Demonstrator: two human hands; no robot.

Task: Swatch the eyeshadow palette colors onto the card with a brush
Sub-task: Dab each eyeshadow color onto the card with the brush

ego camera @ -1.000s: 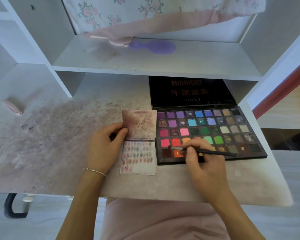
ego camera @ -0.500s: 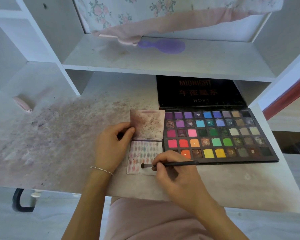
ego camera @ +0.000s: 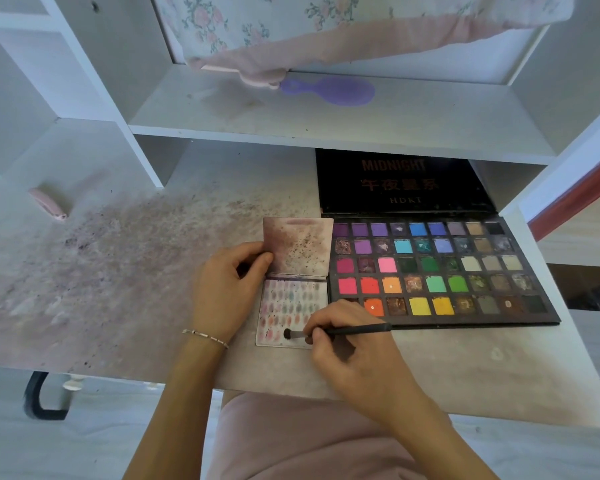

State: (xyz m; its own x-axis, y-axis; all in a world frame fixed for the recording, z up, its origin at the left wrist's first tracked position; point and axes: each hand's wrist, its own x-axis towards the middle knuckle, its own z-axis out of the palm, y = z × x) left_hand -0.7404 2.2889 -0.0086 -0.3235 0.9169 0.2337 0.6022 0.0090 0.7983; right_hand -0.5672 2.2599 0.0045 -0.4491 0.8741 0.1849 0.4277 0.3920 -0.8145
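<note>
An open eyeshadow palette with several coloured pans lies on the desk, its black lid propped up behind. To its left lies a folded white card; its lower half carries rows of colour swatches and its upper flap is stained. My left hand pinches the upper flap's left edge. My right hand grips a thin black brush, whose tip touches the bottom row of the swatch half.
The white desk top is stained with powder at the left. A pink object lies at the far left. A purple hairbrush and pink floral cloth sit on the shelf above. The desk's right edge is close to the palette.
My right hand carried the brush from the palette's lower-left pans to the card's bottom row. The left hand stayed on the card's flap.
</note>
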